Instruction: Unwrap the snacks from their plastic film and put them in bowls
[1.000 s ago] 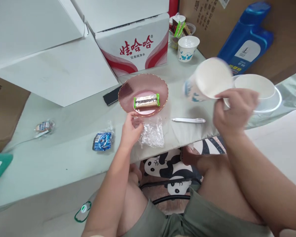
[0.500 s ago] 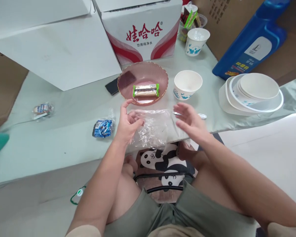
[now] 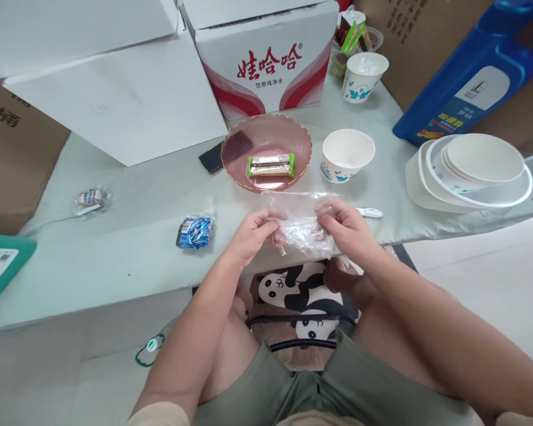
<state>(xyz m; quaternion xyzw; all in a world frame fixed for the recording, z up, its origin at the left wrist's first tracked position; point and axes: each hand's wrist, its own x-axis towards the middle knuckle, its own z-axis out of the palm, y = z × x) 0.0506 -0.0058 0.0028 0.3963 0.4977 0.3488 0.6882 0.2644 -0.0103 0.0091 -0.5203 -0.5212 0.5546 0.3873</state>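
A clear plastic bag (image 3: 299, 231) is stretched between my two hands at the table's front edge. My left hand (image 3: 257, 234) pinches its left side, thumb against fingers. On its right side my right hand (image 3: 340, 222) closes over the film. Just beyond the bag stands a pink ribbed bowl (image 3: 231, 163) with a gold rim, holding wafer bars (image 3: 270, 165) in green-ended wrappers. A white paper cup (image 3: 344, 155) with blue leaves stands right of the bowl. Partly behind my right hand lies a white plastic handle (image 3: 370, 212).
A blue snack packet (image 3: 194, 232) and a small wrapped snack (image 3: 91, 200) lie to the left. White boxes (image 3: 266, 71) line the back. At right stand a blue bottle (image 3: 466, 77) and a white basin (image 3: 435, 198) holding stacked bowls. A dark phone-like slab (image 3: 210, 160) lies beside the pink bowl.
My hands have come together onto the plastic bag; the right one, earlier spread beside it, now grips its right side. The bag is lifted and bunched. The view has shifted slightly.
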